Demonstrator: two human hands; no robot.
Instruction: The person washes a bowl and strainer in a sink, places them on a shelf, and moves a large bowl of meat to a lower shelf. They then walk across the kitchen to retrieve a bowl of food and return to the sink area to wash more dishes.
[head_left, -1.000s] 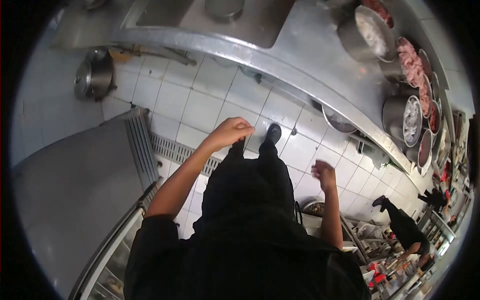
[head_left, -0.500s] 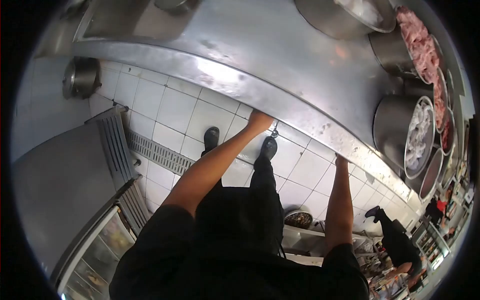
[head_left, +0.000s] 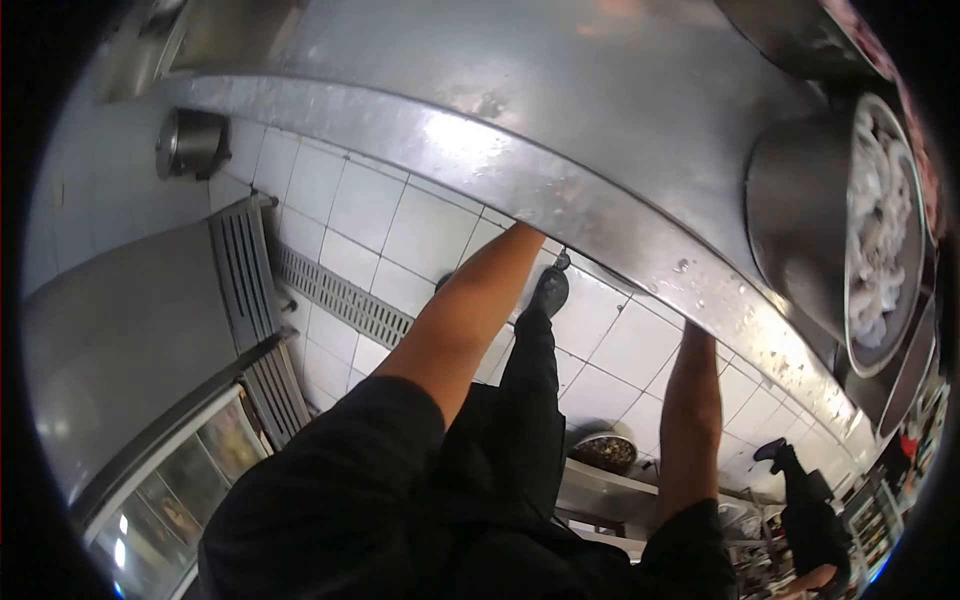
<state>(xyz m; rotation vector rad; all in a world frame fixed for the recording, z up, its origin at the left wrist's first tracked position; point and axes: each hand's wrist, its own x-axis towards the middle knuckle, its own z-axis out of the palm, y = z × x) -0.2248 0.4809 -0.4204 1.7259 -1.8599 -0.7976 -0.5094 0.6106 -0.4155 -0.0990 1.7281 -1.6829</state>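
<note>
My left forearm (head_left: 470,315) reaches under the front edge of a stainless steel counter (head_left: 600,110), and the hand is hidden beneath it. Farther right, my right forearm (head_left: 692,410) also passes under that edge, its hand out of sight. Between the two arms, a thin curved grey rim (head_left: 622,281) shows below the counter edge; what it belongs to is hidden. On the counter's right side stands a large metal pot (head_left: 800,215) holding pale, glossy, squid-like pieces (head_left: 880,230).
Another pot (head_left: 790,35) and pink raw meat (head_left: 860,35) are beyond. A lidded pot (head_left: 190,143) stands on the tiled floor near a drain grate (head_left: 345,300). Steel cabinets (head_left: 140,330) are behind me. A bowl (head_left: 605,452) sits low; another person (head_left: 808,515) works at lower right.
My body has leaned closer to the counter, and both arms have gone farther under its edge. The left hand, partly visible before, is now hidden. The curved rim has come into view.
</note>
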